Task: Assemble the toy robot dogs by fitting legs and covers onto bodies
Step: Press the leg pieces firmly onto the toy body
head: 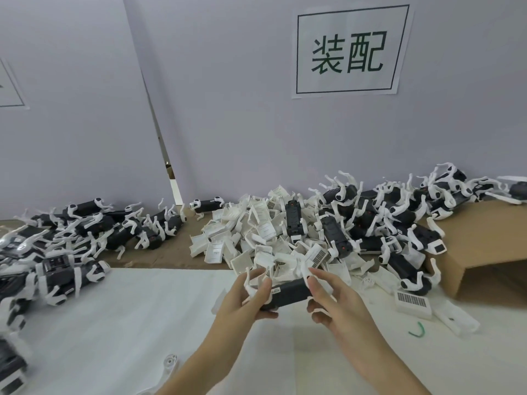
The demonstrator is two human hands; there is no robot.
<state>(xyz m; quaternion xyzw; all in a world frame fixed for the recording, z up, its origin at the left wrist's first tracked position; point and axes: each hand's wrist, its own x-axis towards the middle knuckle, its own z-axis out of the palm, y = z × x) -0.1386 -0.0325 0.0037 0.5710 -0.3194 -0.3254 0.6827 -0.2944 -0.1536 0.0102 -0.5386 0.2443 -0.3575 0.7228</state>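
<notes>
Hands hold one black dog body (288, 292) in the air, just over the white mat on the worktop (142, 323), close to the middle. My left hand (242, 303) grips the left end of the body, with fingers and thumb curled round it. A white leg (251, 283) sticks up at that end, between the fingers. My right hand (333, 303) holds the right end, with its fingers bent round the body and a small white piece by its fingertips.

The body lies long-ways from left to right, from one hand to the other. So both hands are just as near to it.

The pile of white covers (256, 238) sits right behind the body, toward the far edge of the worktop. I think a cover comes next. The pile lies straight ahead of both hands, a bit closer to the right one.
</notes>
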